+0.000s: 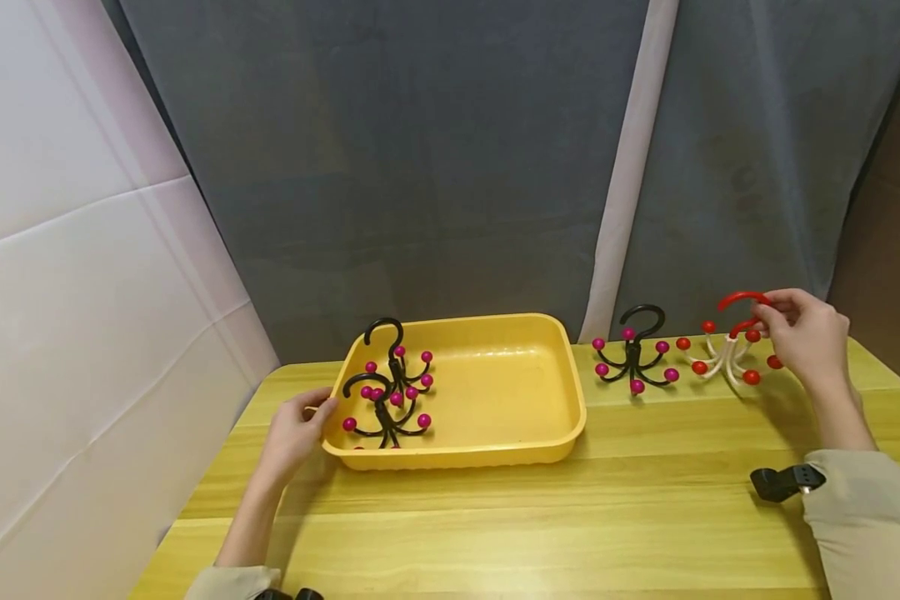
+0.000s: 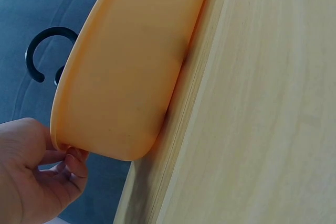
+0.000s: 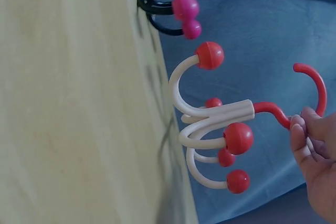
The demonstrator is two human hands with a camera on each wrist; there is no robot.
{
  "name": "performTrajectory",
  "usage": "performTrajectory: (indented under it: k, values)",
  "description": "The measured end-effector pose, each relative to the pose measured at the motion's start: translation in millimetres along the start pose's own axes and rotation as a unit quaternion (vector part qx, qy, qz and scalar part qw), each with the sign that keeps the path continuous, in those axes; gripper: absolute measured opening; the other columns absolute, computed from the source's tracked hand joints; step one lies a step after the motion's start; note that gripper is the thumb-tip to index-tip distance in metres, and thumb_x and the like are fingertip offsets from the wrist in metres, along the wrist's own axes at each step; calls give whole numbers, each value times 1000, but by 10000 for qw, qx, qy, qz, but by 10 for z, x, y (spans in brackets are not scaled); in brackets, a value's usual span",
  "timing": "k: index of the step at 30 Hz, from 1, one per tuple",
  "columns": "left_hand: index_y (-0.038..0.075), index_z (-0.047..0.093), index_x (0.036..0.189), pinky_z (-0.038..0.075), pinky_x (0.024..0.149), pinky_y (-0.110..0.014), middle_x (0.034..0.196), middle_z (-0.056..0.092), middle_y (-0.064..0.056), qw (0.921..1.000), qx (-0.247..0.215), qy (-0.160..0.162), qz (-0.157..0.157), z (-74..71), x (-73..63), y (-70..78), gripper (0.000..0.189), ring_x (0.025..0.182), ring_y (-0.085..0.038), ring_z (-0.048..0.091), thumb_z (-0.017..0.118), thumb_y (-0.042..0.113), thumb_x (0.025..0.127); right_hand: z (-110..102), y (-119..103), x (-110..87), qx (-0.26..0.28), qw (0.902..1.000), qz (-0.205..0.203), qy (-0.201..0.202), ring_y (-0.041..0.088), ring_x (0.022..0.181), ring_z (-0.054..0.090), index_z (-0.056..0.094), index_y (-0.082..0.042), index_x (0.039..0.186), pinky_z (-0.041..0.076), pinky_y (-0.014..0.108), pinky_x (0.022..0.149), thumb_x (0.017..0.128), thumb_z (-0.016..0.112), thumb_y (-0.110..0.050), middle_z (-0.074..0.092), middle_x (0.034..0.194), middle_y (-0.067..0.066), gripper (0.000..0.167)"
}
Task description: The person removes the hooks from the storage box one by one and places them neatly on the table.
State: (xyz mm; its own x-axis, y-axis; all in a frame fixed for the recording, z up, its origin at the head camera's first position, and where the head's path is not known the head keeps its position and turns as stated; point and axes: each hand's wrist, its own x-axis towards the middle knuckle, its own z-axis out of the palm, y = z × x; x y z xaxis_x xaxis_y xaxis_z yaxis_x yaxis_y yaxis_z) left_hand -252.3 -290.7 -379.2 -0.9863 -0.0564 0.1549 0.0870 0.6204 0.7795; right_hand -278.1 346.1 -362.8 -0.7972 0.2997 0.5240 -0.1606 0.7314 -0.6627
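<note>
At the right of the head view, my right hand (image 1: 813, 340) pinches the red hook of a white multi-arm hook hanger (image 1: 731, 348) with red ball tips. The right wrist view shows this hanger (image 3: 226, 111) upright, its curved arms close over the tabletop. My left hand (image 1: 291, 437) grips the left rim of a yellow plastic tray (image 1: 487, 457), thumb near the top edge. In the left wrist view its fingertips (image 2: 77, 165) curl under the tray's lip. Inside the tray, at its left end, stand two black hook hangers (image 1: 385, 412) with magenta ball tips.
Another black hanger (image 1: 633, 358) with magenta balls stands on the wooden table (image 1: 540, 525), between the tray and the white hanger. Behind the table hangs a grey curtain (image 1: 420, 167); a white cloth wall (image 1: 97, 317) is at the left.
</note>
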Motion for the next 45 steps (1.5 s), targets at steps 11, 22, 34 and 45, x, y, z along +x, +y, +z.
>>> performTrajectory:
  k: [11,22,34,45]
  values:
    - [-10,58,134,49,64,-21,113,65,-26,10000,20,-1,-12,-4,0,13,38,86,-20,60,56,15,105,14,109,-29,135,9995,261,-117,-15,59,54,62,13,118,46,11,52,102,59,-9,67,96,23,28]
    - [-10,59,132,49,64,-21,113,65,-26,10000,7,-5,44,-7,0,16,37,86,-20,61,56,14,105,-8,132,-25,45,9992,278,-297,-16,60,52,59,11,127,46,16,49,103,57,-12,67,83,-2,33]
    - [-8,60,132,50,65,-22,115,66,-25,10000,66,-30,64,0,5,6,38,89,-24,63,57,17,105,-141,39,1,-63,9968,-2,-801,-11,59,53,54,10,133,46,12,53,102,39,-3,68,81,15,38]
    - [-11,58,133,50,65,-21,116,65,-28,10000,-29,-14,29,9,-10,11,37,88,-23,63,55,13,105,-208,-139,18,-24,9988,-352,351,-25,67,43,68,1,121,34,13,54,101,49,-12,44,78,-46,31]
